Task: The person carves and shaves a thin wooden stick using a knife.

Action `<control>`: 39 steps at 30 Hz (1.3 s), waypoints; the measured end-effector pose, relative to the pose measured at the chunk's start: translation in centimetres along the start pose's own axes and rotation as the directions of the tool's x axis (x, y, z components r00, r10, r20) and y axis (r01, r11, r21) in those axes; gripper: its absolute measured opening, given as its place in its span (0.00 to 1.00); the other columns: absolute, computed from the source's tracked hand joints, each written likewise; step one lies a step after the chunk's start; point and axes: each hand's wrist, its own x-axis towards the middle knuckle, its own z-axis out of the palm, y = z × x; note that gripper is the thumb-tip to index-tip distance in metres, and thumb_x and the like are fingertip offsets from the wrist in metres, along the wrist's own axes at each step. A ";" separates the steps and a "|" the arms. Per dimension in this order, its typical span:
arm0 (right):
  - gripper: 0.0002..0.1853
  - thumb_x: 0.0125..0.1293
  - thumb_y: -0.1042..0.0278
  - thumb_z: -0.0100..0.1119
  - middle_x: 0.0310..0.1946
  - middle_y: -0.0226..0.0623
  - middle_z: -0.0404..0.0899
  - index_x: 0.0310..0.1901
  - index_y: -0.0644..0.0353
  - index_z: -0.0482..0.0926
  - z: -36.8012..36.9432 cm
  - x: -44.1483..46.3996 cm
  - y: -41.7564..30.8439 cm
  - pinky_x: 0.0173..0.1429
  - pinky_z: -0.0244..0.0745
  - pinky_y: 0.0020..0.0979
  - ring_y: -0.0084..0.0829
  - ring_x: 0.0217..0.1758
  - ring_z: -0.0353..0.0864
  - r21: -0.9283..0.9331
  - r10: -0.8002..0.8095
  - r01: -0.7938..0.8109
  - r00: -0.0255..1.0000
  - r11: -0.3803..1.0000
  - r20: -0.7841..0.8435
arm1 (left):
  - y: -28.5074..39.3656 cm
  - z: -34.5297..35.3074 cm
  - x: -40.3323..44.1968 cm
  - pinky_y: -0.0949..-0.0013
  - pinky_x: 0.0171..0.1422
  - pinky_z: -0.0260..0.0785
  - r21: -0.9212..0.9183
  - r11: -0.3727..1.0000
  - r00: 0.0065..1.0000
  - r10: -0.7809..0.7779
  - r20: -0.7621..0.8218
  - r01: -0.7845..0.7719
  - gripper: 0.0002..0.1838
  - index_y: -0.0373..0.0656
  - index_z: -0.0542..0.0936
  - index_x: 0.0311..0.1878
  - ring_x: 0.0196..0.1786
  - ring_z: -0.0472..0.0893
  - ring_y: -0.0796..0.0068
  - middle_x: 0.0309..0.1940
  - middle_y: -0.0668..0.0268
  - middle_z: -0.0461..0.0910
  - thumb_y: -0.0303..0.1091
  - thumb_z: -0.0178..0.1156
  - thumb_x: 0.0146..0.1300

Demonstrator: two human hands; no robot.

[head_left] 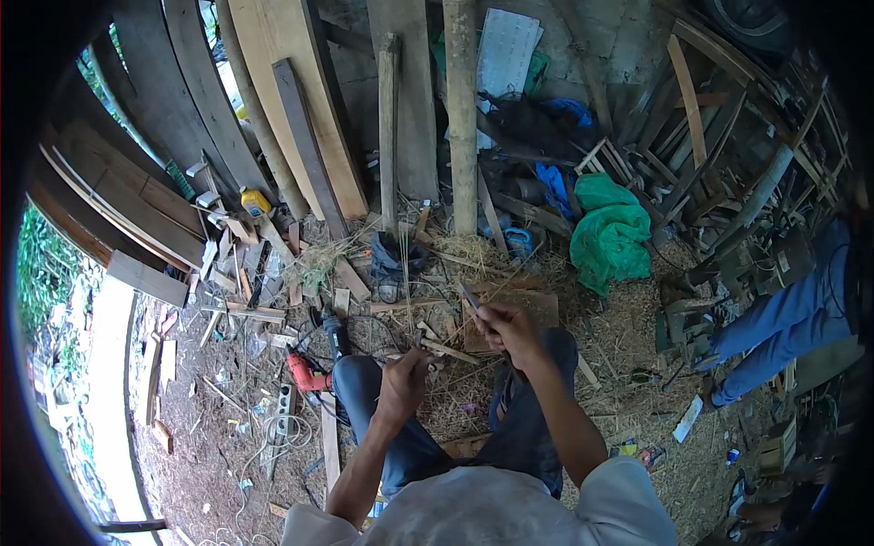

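My right hand [512, 335] is closed around a knife [469, 296], its narrow grey blade pointing up and left above my right knee. The lower end of the knife is mostly hidden by my hand and forearm. My left hand [405, 380] is a fist over my left knee, a short gap away from the right. A small tip shows above its fingers, but what it grips is too small to make out. Just beyond the left hand, a pale split stick [451, 353] lies at an angle. A wooden block [537, 309] lies on the ground beyond my right hand.
A red drill [308, 373] and an angle grinder [335, 335] lie left of my legs, near a power strip [284, 409] and cords. Planks [282, 100] lean at the back. A green sack [610, 232] sits right of centre. Another person's legs [783, 314] are at right.
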 end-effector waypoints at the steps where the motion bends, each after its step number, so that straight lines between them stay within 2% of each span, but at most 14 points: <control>1: 0.12 0.70 0.68 0.55 0.24 0.26 0.74 0.48 0.67 0.81 0.4 -0.1 0.4 0.19 0.52 0.18 0.12 0.17 0.59 -0.001 0.002 -0.002 1.000 1.000 -0.001 | 0.0 0.2 0.0 0.64 0.27 0.68 -0.001 1.000 1.000 -0.001 0.000 0.001 0.02 0.38 0.78 0.37 0.23 0.80 0.57 0.21 0.54 0.78 0.22 0.56 0.64; 3: 0.13 0.70 0.67 0.56 0.24 0.25 0.73 0.49 0.66 0.81 1.5 -0.6 1.4 0.18 0.52 0.19 0.12 0.17 0.59 -0.180 0.069 -0.046 0.990 0.983 0.123 | 0.0 0.6 0.2 0.65 0.26 0.67 -0.021 0.999 1.000 -0.025 -0.010 0.025 0.02 0.38 0.79 0.37 0.21 0.79 0.61 0.20 0.55 0.77 0.24 0.57 0.65; 6: 0.12 0.71 0.67 0.55 0.23 0.25 0.72 0.48 0.66 0.81 1.2 -0.7 0.4 0.18 0.52 0.20 0.12 0.17 0.59 -0.203 0.065 -0.053 0.996 0.978 0.055 | 0.5 0.2 0.3 0.66 0.27 0.67 -0.018 0.999 0.998 -0.051 0.033 0.052 0.03 0.38 0.80 0.38 0.19 0.77 0.65 0.19 0.57 0.76 0.26 0.58 0.65; 10: 0.12 0.70 0.67 0.55 0.22 0.25 0.71 0.47 0.65 0.81 -2.2 0.3 -1.4 0.18 0.53 0.20 0.13 0.16 0.58 -0.086 -0.019 0.014 0.998 0.996 -0.059 | 0.9 -1.5 0.2 0.66 0.27 0.67 -0.064 0.996 0.994 -0.062 0.085 0.067 0.04 0.38 0.80 0.39 0.20 0.77 0.68 0.18 0.58 0.76 0.28 0.58 0.65; 14: 0.12 0.71 0.66 0.55 0.23 0.26 0.73 0.47 0.65 0.81 -2.8 0.4 -1.6 0.17 0.51 0.21 0.13 0.15 0.57 -0.002 -0.026 0.026 0.999 1.000 -0.041 | 0.3 -1.3 0.2 0.67 0.28 0.67 -0.047 0.996 0.993 -0.070 0.098 0.075 0.04 0.38 0.81 0.39 0.21 0.77 0.69 0.19 0.58 0.77 0.28 0.59 0.64; 16: 0.12 0.71 0.66 0.54 0.22 0.25 0.71 0.48 0.65 0.81 -0.9 0.1 -0.5 0.18 0.52 0.21 0.13 0.15 0.57 -0.180 0.110 -0.112 0.994 0.977 -0.017 | 0.0 -0.7 0.4 0.67 0.29 0.67 -0.046 0.995 0.992 -0.082 0.096 0.087 0.04 0.38 0.81 0.39 0.22 0.77 0.69 0.20 0.58 0.77 0.28 0.59 0.64; 17: 0.13 0.71 0.65 0.56 0.22 0.25 0.71 0.48 0.65 0.81 0.0 -0.6 -0.3 0.18 0.52 0.20 0.13 0.15 0.58 -0.135 0.111 -0.090 0.981 0.987 0.158 | 0.0 -0.4 0.5 0.68 0.29 0.67 -0.037 0.999 0.997 -0.029 0.073 0.032 0.04 0.38 0.81 0.39 0.22 0.76 0.70 0.20 0.58 0.77 0.28 0.59 0.64; 18: 0.13 0.71 0.65 0.56 0.22 0.25 0.71 0.48 0.65 0.81 -0.4 -0.3 0.0 0.18 0.52 0.20 0.13 0.15 0.58 -0.134 0.109 -0.088 0.982 0.987 0.155 | 0.1 -0.2 0.6 0.68 0.29 0.67 -0.025 0.999 0.998 0.025 0.052 -0.024 0.04 0.38 0.81 0.39 0.22 0.76 0.70 0.20 0.58 0.77 0.27 0.59 0.64; 20: 0.13 0.70 0.64 0.56 0.22 0.25 0.71 0.47 0.65 0.81 -1.7 0.6 0.5 0.18 0.53 0.20 0.13 0.15 0.58 -0.153 0.041 -0.034 0.998 0.988 0.042 | 0.3 -0.8 0.6 0.68 0.30 0.68 -0.054 0.999 0.997 0.002 0.075 0.002 0.04 0.38 0.81 0.38 0.22 0.77 0.69 0.21 0.58 0.78 0.27 0.59 0.64; 24: 0.15 0.71 0.61 0.56 0.21 0.24 0.69 0.46 0.67 0.80 -4.8 0.7 -3.1 0.19 0.51 0.21 0.13 0.15 0.57 0.006 -0.019 0.020 0.998 1.000 -0.067 | -0.9 -2.5 -0.2 0.67 0.31 0.69 -0.043 0.998 0.991 -0.030 0.130 0.036 0.03 0.37 0.80 0.38 0.24 0.78 0.67 0.23 0.57 0.79 0.25 0.59 0.63; 28: 0.16 0.70 0.61 0.57 0.21 0.24 0.69 0.47 0.68 0.79 -5.0 0.3 -3.8 0.19 0.50 0.21 0.13 0.15 0.57 0.022 -0.042 0.044 0.993 0.999 -0.113 | -1.5 -2.7 -0.6 0.67 0.33 0.70 -0.065 0.998 0.993 -0.007 0.115 0.014 0.03 0.37 0.80 0.38 0.26 0.79 0.67 0.26 0.57 0.80 0.24 0.59 0.63; 31: 0.16 0.70 0.62 0.57 0.22 0.25 0.70 0.47 0.69 0.79 -4.5 0.2 -3.3 0.19 0.50 0.20 0.13 0.16 0.57 0.031 -0.051 0.052 0.999 0.998 -0.017 | -1.6 -2.7 -0.5 0.68 0.34 0.70 -0.052 0.998 0.989 -0.035 0.147 0.043 0.03 0.37 0.79 0.39 0.27 0.79 0.67 0.27 0.56 0.80 0.24 0.59 0.63; 34: 0.16 0.70 0.62 0.57 0.24 0.25 0.70 0.48 0.69 0.79 -5.7 0.0 -4.3 0.19 0.50 0.20 0.13 0.17 0.57 -0.019 -0.062 0.060 0.987 0.998 -0.145 | -1.3 -3.1 -0.8 0.68 0.34 0.70 -0.058 0.998 0.991 -0.027 0.131 0.035 0.03 0.36 0.79 0.38 0.26 0.79 0.67 0.26 0.56 0.80 0.24 0.59 0.63; 39: 0.14 0.70 0.62 0.57 0.24 0.22 0.69 0.46 0.67 0.79 -10.2 0.1 -6.0 0.19 0.51 0.18 0.12 0.17 0.57 0.097 -0.251 0.298 0.909 0.950 -0.334 | -3.3 -4.8 -1.3 0.69 0.32 0.69 0.010 0.997 0.988 -0.080 0.131 0.080 0.05 0.36 0.79 0.37 0.25 0.78 0.72 0.23 0.58 0.78 0.27 0.58 0.64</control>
